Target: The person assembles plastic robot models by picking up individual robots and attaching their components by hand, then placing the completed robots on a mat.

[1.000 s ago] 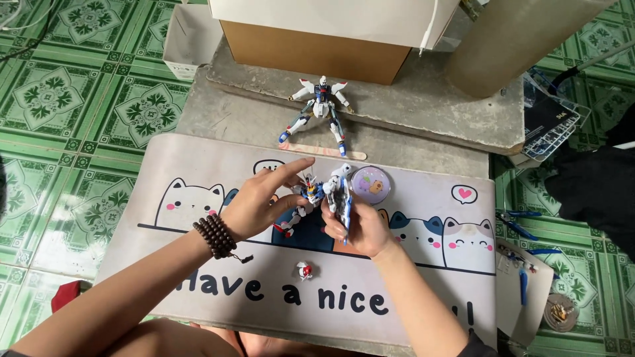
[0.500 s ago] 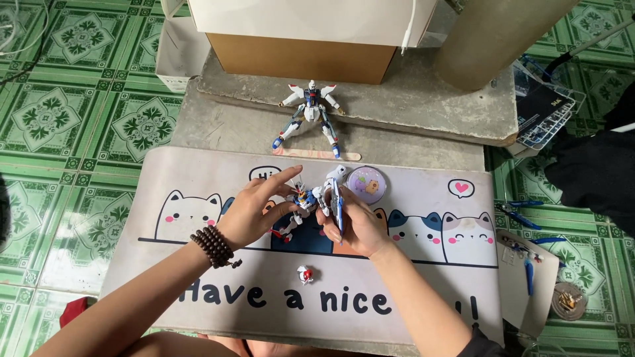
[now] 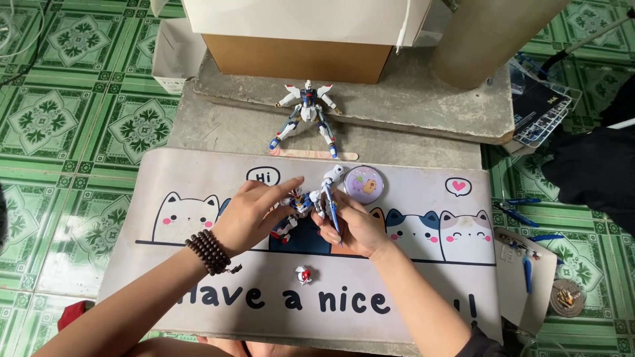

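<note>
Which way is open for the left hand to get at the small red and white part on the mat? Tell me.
Probably straight back toward the body: the small red and white part lies alone on the mat below the left hand, but both hands now hold the robot model.

A desk mat [image 3: 198,198] lies on a slab over the tiled floor [image 3: 59,119], and above its middle both hands meet on a small robot model [image 3: 305,203], the left hand [image 3: 250,215] to its left, the right hand [image 3: 354,225] to its right. A second model [image 3: 305,116] stands behind the mat, before a cardboard box [image 3: 297,56]; a round tin [image 3: 362,183] lies right of the hands, a small loose part [image 3: 303,274] nearer the person
</note>
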